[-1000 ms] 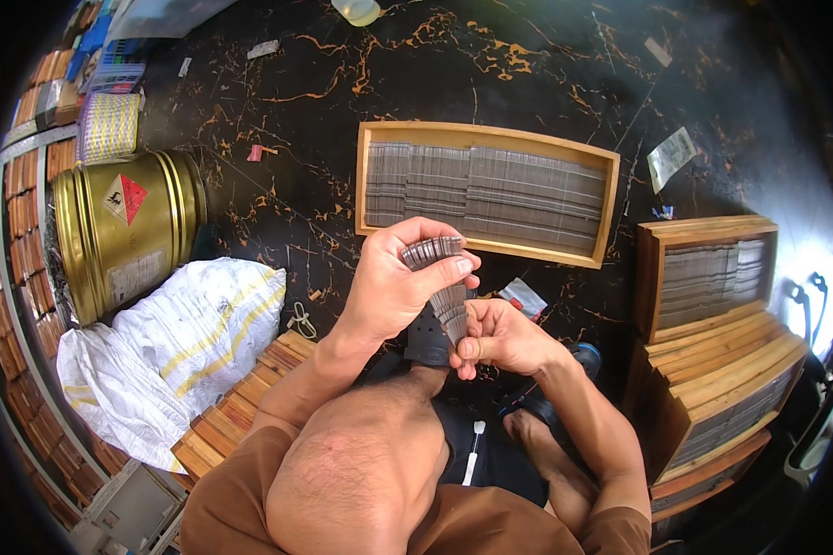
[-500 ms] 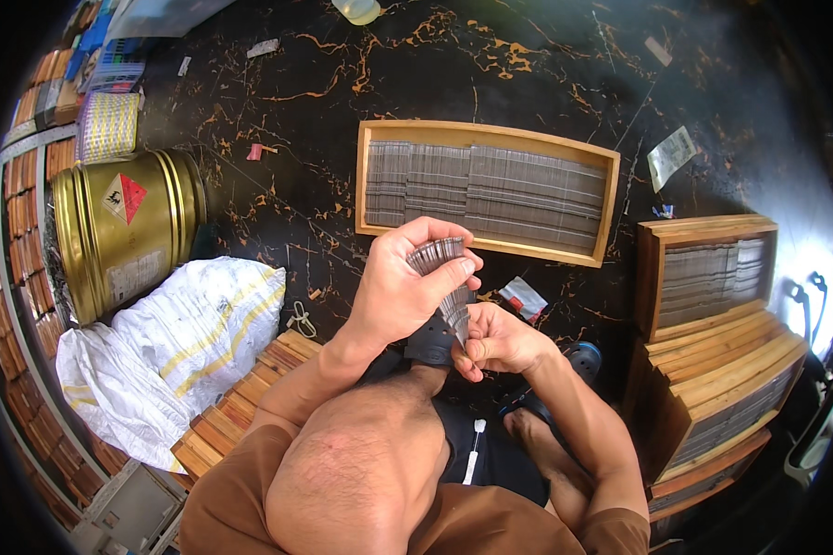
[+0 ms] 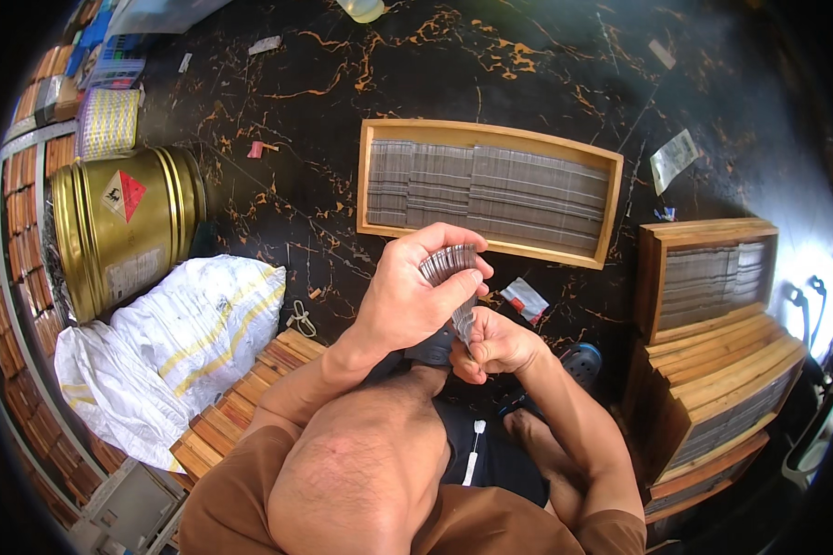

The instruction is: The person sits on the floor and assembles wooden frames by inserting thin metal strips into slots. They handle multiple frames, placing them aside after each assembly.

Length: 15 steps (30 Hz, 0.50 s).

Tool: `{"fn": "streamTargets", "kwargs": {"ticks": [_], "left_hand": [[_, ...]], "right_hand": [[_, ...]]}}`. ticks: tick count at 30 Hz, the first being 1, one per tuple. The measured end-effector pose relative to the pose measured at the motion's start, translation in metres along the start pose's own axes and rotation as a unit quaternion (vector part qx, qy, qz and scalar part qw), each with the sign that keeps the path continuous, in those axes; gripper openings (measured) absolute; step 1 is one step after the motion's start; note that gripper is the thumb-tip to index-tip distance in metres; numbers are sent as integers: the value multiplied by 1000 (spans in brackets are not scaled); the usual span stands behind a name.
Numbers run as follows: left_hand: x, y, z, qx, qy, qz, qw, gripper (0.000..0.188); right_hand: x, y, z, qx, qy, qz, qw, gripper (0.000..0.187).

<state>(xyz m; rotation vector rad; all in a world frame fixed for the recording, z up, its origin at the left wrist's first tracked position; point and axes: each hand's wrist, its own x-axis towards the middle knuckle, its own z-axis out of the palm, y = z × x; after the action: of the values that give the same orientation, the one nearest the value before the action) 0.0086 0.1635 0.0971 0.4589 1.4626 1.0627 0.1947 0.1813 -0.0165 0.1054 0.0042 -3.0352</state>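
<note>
My left hand (image 3: 393, 291) is wrapped round the upper part of a stack of thin, dark grey metallic strips (image 3: 447, 265), which spread like a fan between thumb and fingers. At its lower, narrow end my right hand (image 3: 500, 347) pinches the same stack between thumb and curled fingers. Just beyond the hands, a shallow wooden tray (image 3: 363, 185) lies on the floor, with rows of similar thin grey strips packed inside. The palm side of both hands is hidden.
Stacked wooden trays (image 3: 713, 333) of grey strips stand at the right. On the left are a gold metal drum (image 3: 125, 236), a white woven sack (image 3: 190, 324) and a slatted wooden surface (image 3: 241, 402). Paper scraps and a small packet (image 3: 525, 300) lie on the dark marbled floor (image 3: 296, 92).
The fanned strips have turned and moved slightly to the right, and the fan looks narrower at its lower end. Both hands keep hold of them.
</note>
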Motion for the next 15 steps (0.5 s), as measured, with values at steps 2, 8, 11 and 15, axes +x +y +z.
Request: {"fn": "streamTargets", "kwargs": {"ticks": [2,8,11,15], "left_hand": [[3,-3,-3,-17,-12,-10,1000,24],[10,-41,-10,-107,57,-14,993,28],[17,-84,-24,-138,81,-29,987,27],[13,-104,-39,-131,50,-138,980,21]], "right_hand": [[0,5,-4,9,-9,-17,1000,26],[11,-8,1,-180,232,-76,953,22],[16,-6,5,-311,366,-54,876,23],[18,5,12,-470,433,8,769,21]]}}
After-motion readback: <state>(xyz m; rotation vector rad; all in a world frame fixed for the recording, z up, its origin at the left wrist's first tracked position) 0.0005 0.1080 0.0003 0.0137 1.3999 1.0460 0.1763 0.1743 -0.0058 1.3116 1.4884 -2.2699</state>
